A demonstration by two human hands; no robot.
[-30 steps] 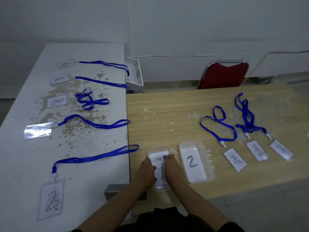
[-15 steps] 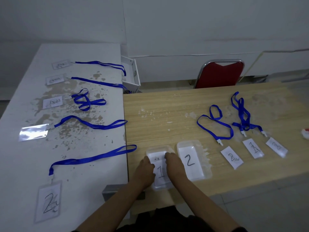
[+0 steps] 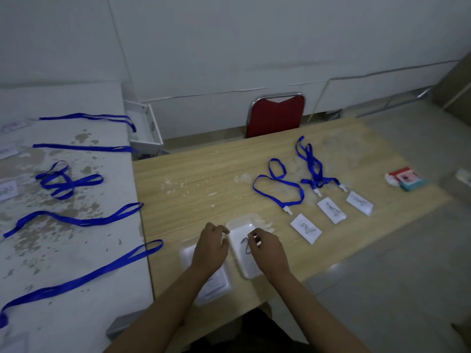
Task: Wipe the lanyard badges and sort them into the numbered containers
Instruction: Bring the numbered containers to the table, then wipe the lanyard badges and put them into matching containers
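Observation:
Two clear plastic containers sit at the near edge of the wooden table (image 3: 193, 174). Container 1 (image 3: 216, 286) lies mostly under my left hand (image 3: 211, 247). Container 2 (image 3: 242, 263), with a paper "2" inside, shows between my hands. My right hand (image 3: 267, 248) hovers over its right side. Both hands have loosely curled fingers and nothing visible in them. To the right lie three badges with blue lanyards: a "2" badge (image 3: 305, 228), a "1" badge (image 3: 332, 209) and a third badge (image 3: 360, 202) whose number I cannot read.
A stained white table (image 3: 76, 256) on the left carries several blue lanyards (image 3: 76, 220); their badges are mostly cut off at the frame edge. A red and teal packet (image 3: 406, 179) lies at the wooden table's far right. A red chair (image 3: 276, 115) stands behind it.
Both hands have left container 1 and moved right, towards container 2. The view has swung to the right, bringing the packet into sight.

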